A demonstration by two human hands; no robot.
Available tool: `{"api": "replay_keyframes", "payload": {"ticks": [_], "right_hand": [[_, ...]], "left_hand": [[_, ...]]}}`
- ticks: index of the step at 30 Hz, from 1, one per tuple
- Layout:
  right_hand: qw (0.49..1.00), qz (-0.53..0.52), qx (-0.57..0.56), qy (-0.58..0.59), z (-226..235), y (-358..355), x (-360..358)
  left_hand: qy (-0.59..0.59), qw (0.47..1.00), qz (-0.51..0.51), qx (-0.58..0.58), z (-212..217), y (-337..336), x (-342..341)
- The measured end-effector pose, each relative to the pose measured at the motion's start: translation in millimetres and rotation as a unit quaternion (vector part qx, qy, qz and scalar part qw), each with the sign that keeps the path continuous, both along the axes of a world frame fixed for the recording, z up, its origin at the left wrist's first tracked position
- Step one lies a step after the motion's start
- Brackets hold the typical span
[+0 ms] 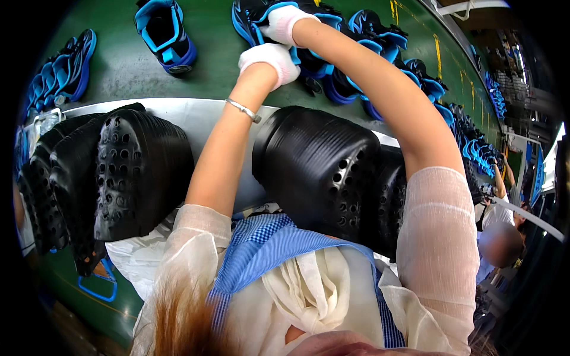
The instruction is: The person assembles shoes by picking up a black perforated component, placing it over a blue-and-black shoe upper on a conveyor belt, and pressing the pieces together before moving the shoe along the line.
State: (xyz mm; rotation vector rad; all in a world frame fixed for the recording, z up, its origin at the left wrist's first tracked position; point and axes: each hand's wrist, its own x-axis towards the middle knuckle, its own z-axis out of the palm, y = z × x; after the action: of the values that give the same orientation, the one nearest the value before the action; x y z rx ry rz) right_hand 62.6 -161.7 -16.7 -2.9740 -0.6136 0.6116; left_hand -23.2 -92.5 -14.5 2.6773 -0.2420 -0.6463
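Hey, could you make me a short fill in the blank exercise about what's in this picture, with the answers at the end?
1. The left hand and right hand wear ____ gloves and are at a black-and-blue shoe.
2. A bangle sits on the person's ____ arm.
3. The table under the shoes is coloured ____.
4. The checked apron is mainly ____.

Missing words: white; left; green; blue.
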Motion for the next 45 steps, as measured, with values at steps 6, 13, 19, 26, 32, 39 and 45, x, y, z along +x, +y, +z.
{"api": "replay_keyframes", "payload": {"ticks": [6,13,19,26,32,39,45], "right_hand": [[0.995,0.079,0.052,0.045,129,-24,-95],[0.961,0.141,0.193,-0.14,204,-104,-240],[0.982,0.147,0.116,-0.022,208,-107,-307],[0.98,0.14,0.124,-0.074,183,-94,-315],[0.975,0.146,0.158,-0.047,192,-98,-304],[0.973,0.146,0.176,-0.033,211,-111,-298],[0.964,0.177,0.191,-0.043,218,-99,-296]], "left_hand": [[-0.088,0.995,0.036,-0.035,-21,19,-10],[-0.248,0.951,0.179,0.047,-17,79,-15],[-0.457,0.88,0.002,-0.127,15,16,-18],[-0.26,0.951,-0.073,-0.151,-13,-32,-12],[-0.183,0.959,-0.025,-0.215,18,-17,7],[-0.13,0.961,-0.009,-0.244,46,-12,11],[-0.11,0.976,-0.115,-0.146,1,4,-17]]}}
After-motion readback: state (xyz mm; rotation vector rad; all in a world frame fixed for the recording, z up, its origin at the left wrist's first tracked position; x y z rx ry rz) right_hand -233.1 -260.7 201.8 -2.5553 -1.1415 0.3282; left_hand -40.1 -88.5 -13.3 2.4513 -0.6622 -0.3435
